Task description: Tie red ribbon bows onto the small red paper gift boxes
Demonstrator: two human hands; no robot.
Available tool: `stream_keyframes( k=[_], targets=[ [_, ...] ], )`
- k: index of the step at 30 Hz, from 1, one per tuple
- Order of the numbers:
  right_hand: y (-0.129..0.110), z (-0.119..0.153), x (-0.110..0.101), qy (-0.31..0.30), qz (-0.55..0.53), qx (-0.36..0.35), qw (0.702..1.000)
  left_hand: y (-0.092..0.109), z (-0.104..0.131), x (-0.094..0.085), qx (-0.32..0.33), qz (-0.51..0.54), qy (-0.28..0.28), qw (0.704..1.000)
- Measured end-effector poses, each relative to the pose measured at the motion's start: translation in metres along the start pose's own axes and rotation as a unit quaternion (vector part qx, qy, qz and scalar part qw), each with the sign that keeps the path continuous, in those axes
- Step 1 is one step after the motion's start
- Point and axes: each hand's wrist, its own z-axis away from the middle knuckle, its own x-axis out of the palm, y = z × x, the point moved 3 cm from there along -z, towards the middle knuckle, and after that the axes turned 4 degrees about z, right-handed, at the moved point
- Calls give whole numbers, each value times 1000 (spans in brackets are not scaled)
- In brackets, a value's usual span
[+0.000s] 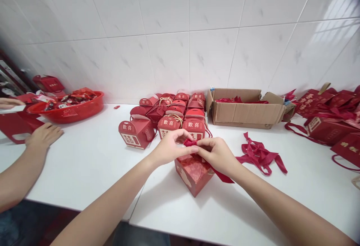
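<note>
In front of me a red gift box (194, 174) sits on the white table, turned with one corner toward me. A dark red ribbon (225, 176) is looped at its top, one tail hanging off the right side. My left hand (171, 146) pinches the ribbon loop between thumb and fingers. From the other side my right hand (216, 154) also pinches the ribbon, its fingertips nearly meeting those of the left. The exact knot is partly hidden by the fingers. Just behind stand several red boxes (137, 131) with gold lettering, some with cord handles.
Loose ribbons (260, 154) lie right of my hands. A cardboard box (244, 113) with red ribbon inside stands by the tiled wall. More red boxes (332, 126) crowd the far right. At left, a red basin (70, 111) holds wrapped sweets, beside another person's hands (43, 135).
</note>
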Motion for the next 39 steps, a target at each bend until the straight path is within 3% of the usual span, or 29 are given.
stream_keyframes(
  k=[7, 14, 21, 30, 35, 39],
  targets=[
    [5, 2, 2, 37, -124, 11, 992, -15, 3, 3, 4, 101, 50, 994],
    [5, 0, 2, 38, -54, -39, 997, -29, 9, 7, 6, 125, 44, 991],
    [1, 3, -2, 41, 0, -60, 997, -25, 15, 10, 30, 69, 73, 994],
    [-6, 1, -14, -15, 131, -84, 988, -18, 19, 13, 35, 72, 121, 989],
    [-9, 3, -16, 23, 180, -127, 975, -20, 21, 14, 57, 32, 144, 987],
    [-8, 3, -16, 34, 199, -108, 973, -22, 22, 15, 103, -31, 154, 982]
  ],
)
